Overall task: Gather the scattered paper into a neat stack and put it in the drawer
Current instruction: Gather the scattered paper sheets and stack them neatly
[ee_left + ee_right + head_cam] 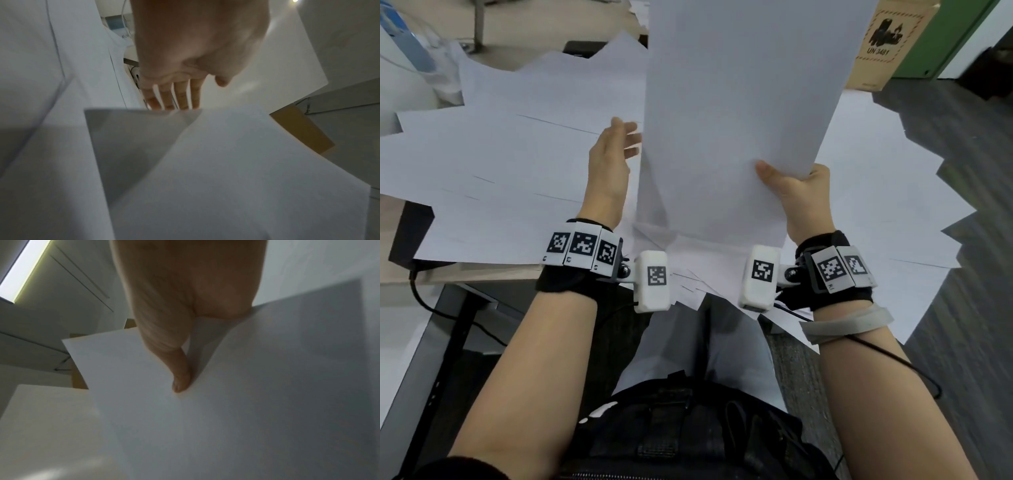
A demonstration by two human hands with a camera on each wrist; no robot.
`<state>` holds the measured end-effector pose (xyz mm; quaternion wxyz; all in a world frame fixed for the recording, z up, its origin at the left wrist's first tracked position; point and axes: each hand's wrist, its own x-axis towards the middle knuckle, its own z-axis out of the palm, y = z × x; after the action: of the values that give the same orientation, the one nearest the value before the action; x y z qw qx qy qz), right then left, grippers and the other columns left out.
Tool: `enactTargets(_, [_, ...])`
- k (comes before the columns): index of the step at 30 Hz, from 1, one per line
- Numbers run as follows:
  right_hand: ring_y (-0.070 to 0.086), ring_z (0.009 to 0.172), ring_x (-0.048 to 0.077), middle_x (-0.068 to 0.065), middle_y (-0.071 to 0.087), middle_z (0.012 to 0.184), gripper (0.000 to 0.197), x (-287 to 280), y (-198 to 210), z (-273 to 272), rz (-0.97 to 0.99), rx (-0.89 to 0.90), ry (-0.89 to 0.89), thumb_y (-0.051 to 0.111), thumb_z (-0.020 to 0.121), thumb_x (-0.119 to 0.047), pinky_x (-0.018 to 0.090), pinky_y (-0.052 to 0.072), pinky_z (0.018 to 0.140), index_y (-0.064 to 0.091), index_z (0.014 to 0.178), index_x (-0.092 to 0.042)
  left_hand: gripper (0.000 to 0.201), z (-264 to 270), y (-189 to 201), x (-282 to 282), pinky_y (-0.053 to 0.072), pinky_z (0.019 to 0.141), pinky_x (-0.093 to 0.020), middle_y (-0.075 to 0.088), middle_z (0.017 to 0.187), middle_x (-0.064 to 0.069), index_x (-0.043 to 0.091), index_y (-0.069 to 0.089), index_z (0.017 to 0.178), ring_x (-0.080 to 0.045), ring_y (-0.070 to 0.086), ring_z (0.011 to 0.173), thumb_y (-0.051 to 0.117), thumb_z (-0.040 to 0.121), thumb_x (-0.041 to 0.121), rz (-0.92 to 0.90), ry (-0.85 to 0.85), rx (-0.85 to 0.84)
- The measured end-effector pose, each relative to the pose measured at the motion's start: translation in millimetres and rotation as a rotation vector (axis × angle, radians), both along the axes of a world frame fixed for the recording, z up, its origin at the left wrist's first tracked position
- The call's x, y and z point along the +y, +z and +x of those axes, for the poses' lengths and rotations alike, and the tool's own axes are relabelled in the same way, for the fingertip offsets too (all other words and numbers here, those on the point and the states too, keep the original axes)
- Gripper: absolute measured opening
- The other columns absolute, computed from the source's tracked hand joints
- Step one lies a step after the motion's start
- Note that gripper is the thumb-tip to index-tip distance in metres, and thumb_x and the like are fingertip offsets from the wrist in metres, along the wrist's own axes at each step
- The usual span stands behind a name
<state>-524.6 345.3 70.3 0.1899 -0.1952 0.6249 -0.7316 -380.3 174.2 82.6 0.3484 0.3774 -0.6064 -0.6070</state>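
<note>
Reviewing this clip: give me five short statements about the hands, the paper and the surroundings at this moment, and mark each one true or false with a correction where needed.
1. The right hand holds the raised sheets of paper, thumb on the near face. True.
2. The left hand grips the raised sheets too. False: its fingers are straight and open beside the sheets' left edge.
3. The loose paper on the desk is already a neat stack. False: it lies scattered and overlapping.
4. A cardboard box marked UN 3481 stands beyond the paper on the right. True.
5. The paper is being lowered into an open drawer. False: no drawer is visible in these views.
</note>
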Motion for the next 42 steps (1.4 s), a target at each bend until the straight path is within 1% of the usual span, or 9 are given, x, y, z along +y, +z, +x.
enactTargets(3, [0.067,0.065,0.012,-0.007,0.071,0.069,0.011,10.5,-7.7,-5.9,0.061,-0.035,-0.028,0.071,0.080,0.003,0.025,0.055,0.063,0.069,0.079,-0.008,0.039,3.6,-17.8,-8.9,0.031,0.101,-0.025,0.048,0.128,0.009,0.016,0.047,0.136,-0.010,0.043,0.119,0.038,0.101,0.030,-0.017,0.022,-0.216])
enactTargets(6, [0.066,0.059,0.009,-0.009,0.070,0.064,0.013,17.5,-17.1,-9.5,0.148,-0.085,-0.057,0.072,0.078,0.003,0.022,0.054,0.058,0.067,0.078,-0.009,0.053,8.1,-34.4,-15.0,0.027,0.113,-0.042,0.041,0.143,-0.001,0.017,0.039,0.142,-0.021,0.033,0.134,0.045,0.093,0.036,0.021,0.051,-0.436])
enactTargets(12, [0.062,0.067,0.017,0.003,0.066,0.078,0.014,25.8,-36.1,-12.0,0.297,-0.182,-0.087,0.075,0.075,0.001,0.024,0.053,0.063,0.065,0.079,-0.008,0.059,11.5,-49.8,-14.0,0.027,0.111,-0.041,0.044,0.142,-0.005,0.015,0.040,0.140,-0.026,0.027,0.138,0.060,0.086,0.026,-0.086,0.154,-0.716])
enactTargets(18, [0.062,0.083,0.023,0.011,0.068,0.096,0.027,21.3,-45.0,-15.1,0.416,-0.193,-0.130,0.078,0.073,-0.001,0.030,0.050,0.077,0.067,0.098,-0.001,0.052,15.9,-51.5,-18.2,0.032,0.100,-0.033,0.054,0.129,0.002,0.018,0.049,0.129,-0.021,0.034,0.130,0.065,0.080,0.011,-0.088,0.159,-0.593])
enactTargets(23, [0.062,0.084,0.024,0.011,0.068,0.095,0.024,19.2,-46.4,-15.7,0.467,-0.182,-0.148,0.079,0.071,-0.003,0.036,0.051,0.083,0.068,0.092,-0.005,0.057,20.8,-44.0,-8.6,0.046,0.063,-0.014,0.048,0.095,0.002,0.013,0.047,0.127,-0.010,0.054,0.078,0.064,0.077,-0.008,0.074,0.234,-0.216])
enactTargets(27, [0.062,0.084,0.023,0.010,0.068,0.095,0.024,19.6,-46.5,-15.3,0.473,-0.183,-0.160,0.078,0.072,-0.004,0.032,0.050,0.080,0.067,0.094,-0.006,0.038,22.2,-39.1,-1.5,0.057,0.081,-0.040,0.065,0.101,-0.005,0.010,0.055,0.108,-0.024,0.066,0.092,0.069,0.077,-0.007,0.263,0.056,-0.153])
enactTargets(32, [0.063,0.087,0.025,0.011,0.069,0.099,0.026,20.0,-44.3,-13.9,0.476,-0.191,-0.163,0.078,0.072,-0.004,0.035,0.052,0.085,0.067,0.096,-0.005,0.014,21.8,-32.6,13.2,0.057,0.049,-0.030,0.067,0.089,-0.011,0.005,0.061,0.091,-0.023,0.066,0.069,0.059,0.086,-0.007,0.290,-0.237,-0.301])
enactTargets(37, [0.062,0.085,0.024,0.006,0.068,0.091,0.022,21.5,-38.2,-10.7,0.412,-0.252,-0.126,0.076,0.075,0.000,0.029,0.053,0.075,0.065,0.093,-0.006,0.018,19.9,-29.7,9.4,0.056,0.054,-0.025,0.064,0.086,-0.003,0.007,0.059,0.102,-0.015,0.062,0.072,0.057,0.089,-0.005,0.202,-0.149,-0.268])
enactTargets(42, [0.063,0.081,0.022,0.002,0.067,0.086,0.020,17.0,-30.9,-4.7,0.354,-0.283,-0.082,0.075,0.076,-0.001,0.027,0.052,0.069,0.064,0.092,-0.008,0.021,33.2,-28.5,-15.5,0.048,0.074,-0.030,0.057,0.075,0.004,0.020,0.052,0.073,-0.019,0.056,0.078,0.054,0.087,0.005,0.027,0.282,-0.139])
